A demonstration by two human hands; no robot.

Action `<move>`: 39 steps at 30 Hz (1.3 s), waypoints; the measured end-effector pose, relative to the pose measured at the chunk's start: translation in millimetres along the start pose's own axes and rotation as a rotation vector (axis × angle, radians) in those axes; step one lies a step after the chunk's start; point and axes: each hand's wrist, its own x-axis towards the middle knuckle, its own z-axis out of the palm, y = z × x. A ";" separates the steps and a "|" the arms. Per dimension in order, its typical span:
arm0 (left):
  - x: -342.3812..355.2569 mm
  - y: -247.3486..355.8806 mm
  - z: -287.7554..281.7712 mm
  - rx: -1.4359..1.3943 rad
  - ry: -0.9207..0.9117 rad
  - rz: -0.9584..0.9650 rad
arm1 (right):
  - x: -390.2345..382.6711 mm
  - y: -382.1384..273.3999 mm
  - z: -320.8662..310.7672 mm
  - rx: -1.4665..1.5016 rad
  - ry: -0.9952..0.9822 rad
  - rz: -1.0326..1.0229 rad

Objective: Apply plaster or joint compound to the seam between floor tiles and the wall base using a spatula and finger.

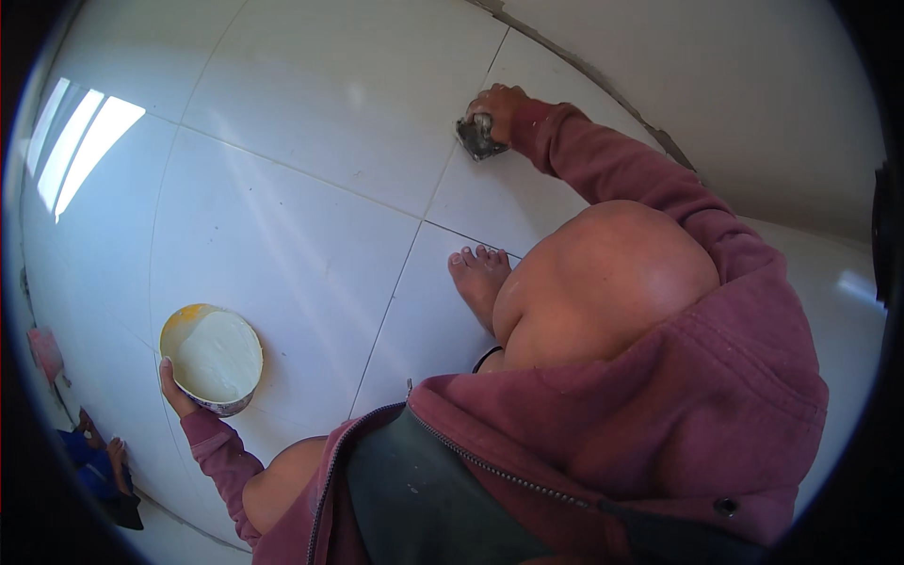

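My left hand (176, 387) grips the side of a round tub (195, 316) with a yellow inner wall and a patterned outside. Smooth white paste (221, 356) fills much of it. Farther off and to the right, my right hand (505, 105) is closed on a dark grey, flat, smeared piece (482, 141). That piece rests against the white floor tiles (311, 113), on a joint between two of them. Whether it is a scraper or a pad is hard to make out.
My bare foot (479, 282) stands on the tiles between my hands. A wall (753, 104) with a rough, dark gap along its base runs at the far right. Another person (99, 466) in blue is at the lower left, near a reddish object (44, 353).
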 end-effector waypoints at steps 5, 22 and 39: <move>5.8 0.7 7.0 0.047 0.067 0.073 | 8.2 -7.8 -11.4 -0.027 -0.371 0.031; -10.5 12.6 18.5 0.055 0.086 0.064 | 22.3 18.8 -0.5 0.232 0.101 0.351; -14.8 14.1 20.0 -0.005 0.041 0.003 | 29.8 64.2 -36.6 0.017 0.193 0.285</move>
